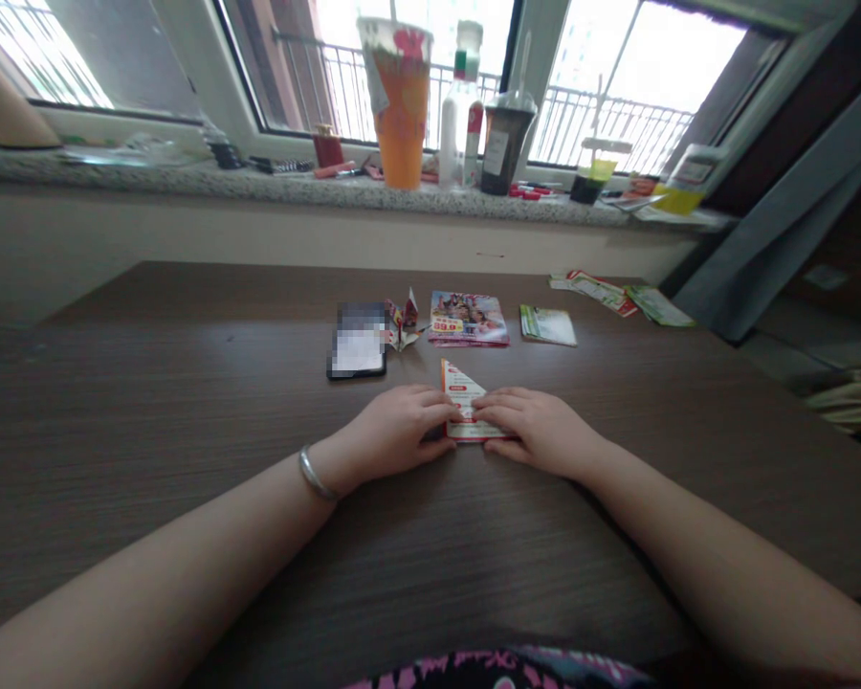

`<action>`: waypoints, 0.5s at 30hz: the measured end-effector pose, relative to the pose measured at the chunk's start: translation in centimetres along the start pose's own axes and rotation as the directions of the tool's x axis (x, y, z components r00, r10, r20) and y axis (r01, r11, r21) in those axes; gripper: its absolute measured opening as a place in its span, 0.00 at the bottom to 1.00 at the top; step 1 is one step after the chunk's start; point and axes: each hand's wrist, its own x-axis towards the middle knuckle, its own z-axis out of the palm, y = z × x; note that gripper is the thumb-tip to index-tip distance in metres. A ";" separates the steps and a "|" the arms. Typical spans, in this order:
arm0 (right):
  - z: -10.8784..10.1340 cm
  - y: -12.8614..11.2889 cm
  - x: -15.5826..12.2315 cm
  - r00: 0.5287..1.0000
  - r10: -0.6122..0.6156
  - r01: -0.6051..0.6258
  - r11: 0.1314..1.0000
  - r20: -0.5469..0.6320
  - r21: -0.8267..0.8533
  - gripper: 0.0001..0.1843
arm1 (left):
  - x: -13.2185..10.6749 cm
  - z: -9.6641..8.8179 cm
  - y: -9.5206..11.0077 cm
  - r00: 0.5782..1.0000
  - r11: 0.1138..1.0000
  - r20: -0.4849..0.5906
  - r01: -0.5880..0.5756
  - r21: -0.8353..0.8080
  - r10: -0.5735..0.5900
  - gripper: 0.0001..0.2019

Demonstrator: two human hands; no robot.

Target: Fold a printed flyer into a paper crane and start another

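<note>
A folded triangular sheet of printed paper [460,385], white with red bands and an orange left edge, lies on the table between my hands. My left hand [402,431] rests on its left side, fingers stretched out over the print and thumb apart near the lower edge. From the right, my right hand [538,428] lays its extended fingers on the paper, with its thumb by the bottom edge. The fingertips cover part of the sheet. Beyond the paper stands a folded paper crane [404,325], close beside a phone [359,346] with a blurred screen.
Behind the sheet lie a stack of colourful leaflets [469,319] and a smaller stack of papers [548,325]. More paper strips [595,292] are at the back right. Along the windowsill [294,187] stand an orange drink cup [402,115], a clear bottle [460,120] and a dark cup [502,144].
</note>
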 end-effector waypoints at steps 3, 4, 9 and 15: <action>-0.1 0.0 0.0 1.000 0.011 -0.012 1.000 0.004 0.017 0.16 | 0.0 0.0 -0.2 1.000 0.999 0.008 0.024 -0.028 -0.024 0.13; -0.1 0.0 0.0 1.000 0.016 -0.016 1.000 0.004 0.025 0.16 | 0.0 0.0 -0.2 0.999 0.999 0.012 0.030 -0.037 -0.030 0.12; -0.2 -0.1 -0.1 0.998 0.059 -0.058 0.998 -0.018 0.038 0.13 | 0.0 -0.3 -0.1 0.999 0.998 0.014 0.035 -0.053 -0.034 0.12; 0.0 -0.3 -0.1 0.994 0.100 -0.103 0.992 -0.044 -0.069 0.12 | -0.2 -0.3 0.1 0.998 0.997 -0.030 0.059 -0.041 -0.060 0.23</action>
